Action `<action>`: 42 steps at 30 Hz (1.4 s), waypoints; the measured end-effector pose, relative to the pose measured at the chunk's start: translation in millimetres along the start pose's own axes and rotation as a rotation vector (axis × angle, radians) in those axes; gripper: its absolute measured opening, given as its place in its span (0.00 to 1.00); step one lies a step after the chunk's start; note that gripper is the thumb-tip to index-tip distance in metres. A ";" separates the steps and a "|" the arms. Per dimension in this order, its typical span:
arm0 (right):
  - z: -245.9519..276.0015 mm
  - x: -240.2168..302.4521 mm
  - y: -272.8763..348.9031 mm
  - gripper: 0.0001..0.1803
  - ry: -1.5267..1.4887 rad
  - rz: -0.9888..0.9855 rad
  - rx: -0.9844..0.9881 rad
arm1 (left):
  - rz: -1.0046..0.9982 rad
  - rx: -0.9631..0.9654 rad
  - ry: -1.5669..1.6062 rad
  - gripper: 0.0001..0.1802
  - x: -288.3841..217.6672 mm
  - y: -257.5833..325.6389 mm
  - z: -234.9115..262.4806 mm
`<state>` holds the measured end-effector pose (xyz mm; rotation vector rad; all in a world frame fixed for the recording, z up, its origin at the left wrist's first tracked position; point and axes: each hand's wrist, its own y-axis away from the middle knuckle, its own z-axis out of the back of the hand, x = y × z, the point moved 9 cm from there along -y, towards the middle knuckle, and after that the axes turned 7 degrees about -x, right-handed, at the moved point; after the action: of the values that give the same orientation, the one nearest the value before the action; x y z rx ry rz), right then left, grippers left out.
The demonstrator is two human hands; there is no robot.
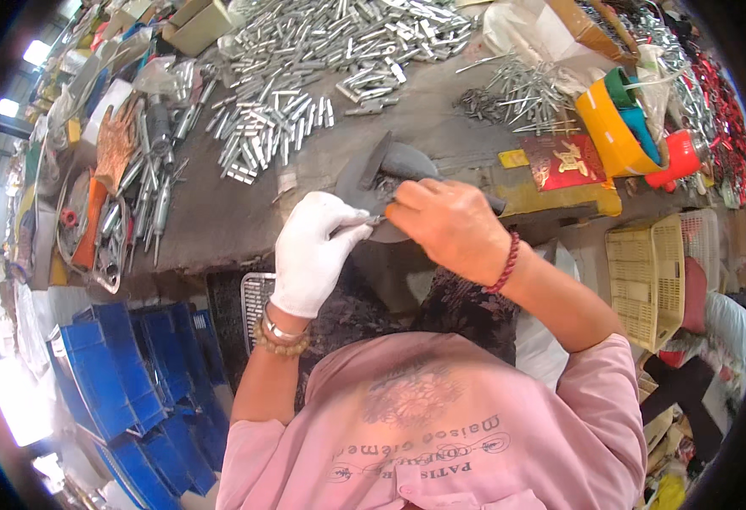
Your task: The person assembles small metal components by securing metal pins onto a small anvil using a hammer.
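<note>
My left hand (313, 251), in a white glove, pinches a small metal piece (376, 219) between thumb and forefinger. Bare and with fingers pressed together, my right hand (454, 223) meets the other end of it; whatever else its fingers hold is hidden. Both hands are over the near edge of the workbench (194, 242). Just beyond them stands a dark grey metal fixture (407, 160) with a rounded body and an upright plate, partly covered by my right hand.
Piles of short metal pins (275, 127) spread across the far bench. Thin metal rods (522, 89), a red card (566, 161) and a yellow container (615, 127) lie right. Hand tools (161, 153) crowd the left. Blue bins (118, 365) and a yellow crate (645, 280) flank me.
</note>
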<state>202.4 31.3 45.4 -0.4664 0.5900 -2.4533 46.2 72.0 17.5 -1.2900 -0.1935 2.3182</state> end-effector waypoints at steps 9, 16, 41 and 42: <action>45.8 -90.5 12.4 0.10 0.071 -0.345 -0.325 | -0.018 -0.011 -0.036 0.11 -6.6 0.5 5.5; 32.5 -183.3 30.1 0.15 0.213 -0.543 -0.124 | -0.029 -0.015 -0.040 0.11 -6.2 -0.1 2.7; -7.9 1.5 -12.6 0.13 -0.254 -0.159 -0.125 | -0.104 -0.086 -0.043 0.11 -4.6 5.1 7.7; -6.7 5.1 -14.9 0.11 -0.213 -0.120 -0.116 | -0.102 -0.071 -0.042 0.11 -5.2 4.8 7.4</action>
<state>188.9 41.4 48.3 -0.8201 0.6326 -2.4477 40.7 66.2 23.9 -1.2363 -0.3511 2.2710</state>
